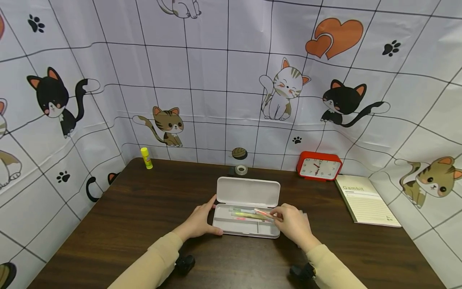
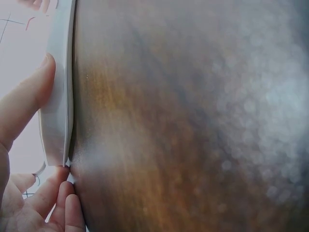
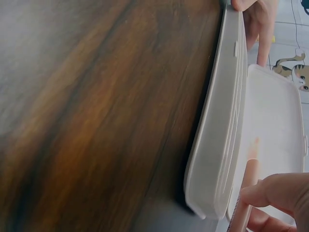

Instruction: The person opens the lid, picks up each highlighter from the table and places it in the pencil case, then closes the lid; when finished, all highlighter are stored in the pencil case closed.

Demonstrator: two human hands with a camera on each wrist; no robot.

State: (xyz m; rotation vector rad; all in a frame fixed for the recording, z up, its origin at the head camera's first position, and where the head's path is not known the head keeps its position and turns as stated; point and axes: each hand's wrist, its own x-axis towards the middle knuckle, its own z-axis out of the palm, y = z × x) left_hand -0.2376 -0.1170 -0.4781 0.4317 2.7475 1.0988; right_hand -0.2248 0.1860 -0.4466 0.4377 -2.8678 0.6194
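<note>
A white pencil case (image 1: 231, 228) lies on the table with its lid (image 1: 248, 191) raised at the back. Its left end is held by my left hand (image 1: 197, 220), thumb on the front wall and fingers round the far side. In the left wrist view that thumb presses the case wall (image 2: 57, 116). My right hand (image 1: 293, 222) pinches a peach-orange pen (image 3: 250, 176) between thumb and fingers over the right part of the case. Several pens lie in the back compartment, among them a yellow-green one (image 1: 249, 215). The front compartments (image 1: 240, 226) show their bare floor.
A tape roll (image 1: 241, 170) stands behind the case. The red clock (image 1: 319, 166) and a notepad (image 1: 368, 200) are at the back right of the brown table (image 1: 144, 200). A yellow glue stick (image 1: 146, 158) stands at the far left corner. A cat-print sheet hangs behind.
</note>
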